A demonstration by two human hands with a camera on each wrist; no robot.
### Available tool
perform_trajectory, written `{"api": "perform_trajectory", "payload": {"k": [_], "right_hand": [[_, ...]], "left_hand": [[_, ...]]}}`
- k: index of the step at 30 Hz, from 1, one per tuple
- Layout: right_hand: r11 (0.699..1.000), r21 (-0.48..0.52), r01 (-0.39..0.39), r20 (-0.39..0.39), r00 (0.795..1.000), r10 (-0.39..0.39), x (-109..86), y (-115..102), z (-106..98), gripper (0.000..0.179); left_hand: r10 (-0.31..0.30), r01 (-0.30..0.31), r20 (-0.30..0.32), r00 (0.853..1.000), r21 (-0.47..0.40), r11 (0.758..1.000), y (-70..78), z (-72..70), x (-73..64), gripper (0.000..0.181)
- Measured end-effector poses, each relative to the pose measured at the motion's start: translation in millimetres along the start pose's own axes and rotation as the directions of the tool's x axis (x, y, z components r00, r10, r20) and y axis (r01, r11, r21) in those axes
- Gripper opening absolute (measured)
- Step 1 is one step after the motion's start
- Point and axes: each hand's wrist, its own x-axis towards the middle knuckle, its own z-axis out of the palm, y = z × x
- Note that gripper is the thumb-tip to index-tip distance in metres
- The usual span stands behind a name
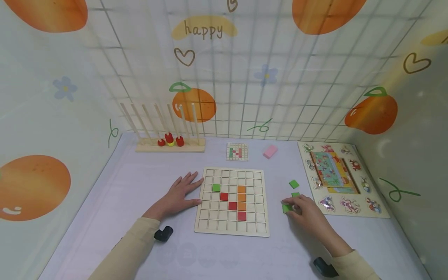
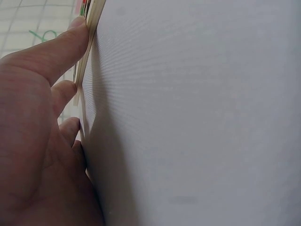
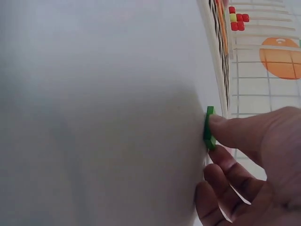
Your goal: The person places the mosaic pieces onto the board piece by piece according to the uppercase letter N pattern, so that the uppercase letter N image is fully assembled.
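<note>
My right hand pinches a green square tile at the table surface, right of the grid board. The right wrist view shows the thumb on the face of this tile and the index fingertip at its edge. Two more loose green tiles lie just beyond these fingers, one partly covered. My left hand rests with spread fingers beside the wooden grid board, thumb and fingertips at its left edge. On the board sit one green tile, several red tiles and several orange tiles.
Behind the board lie a small pattern card and a pink block. A wooden rack with upright rods and a few red and yellow beads stands at back left. To the right lies an animal puzzle board. Patterned curtains surround the table.
</note>
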Motion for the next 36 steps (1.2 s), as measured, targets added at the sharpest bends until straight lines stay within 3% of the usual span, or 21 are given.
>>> {"api": "perform_trajectory", "payload": {"k": [10, 16, 36], "right_hand": [[0.999, 0.034, -0.004, 0.019, 1.0, 0.003, 16.6, -18, 12, 0.028], [0.998, 0.05, -0.048, 0.033, 0.998, 0.047, 24.6, -24, 15, 0.025], [0.995, 0.073, -0.066, 0.027, 0.998, 0.064, 22.2, -18, 16, 0.02]], "left_hand": [[-0.013, 0.013, 0.006, 1.0, 0.0, 1.0, 0.6, -0.5, 0.6, 0.083], [-0.012, 0.012, 0.006, 1.0, 0.01, 1.0, -0.8, 1.3, 1.7, 0.083], [-0.009, 0.009, 0.006, 1.0, 0.01, 1.0, 1.1, -0.4, -0.2, 0.082]]}}
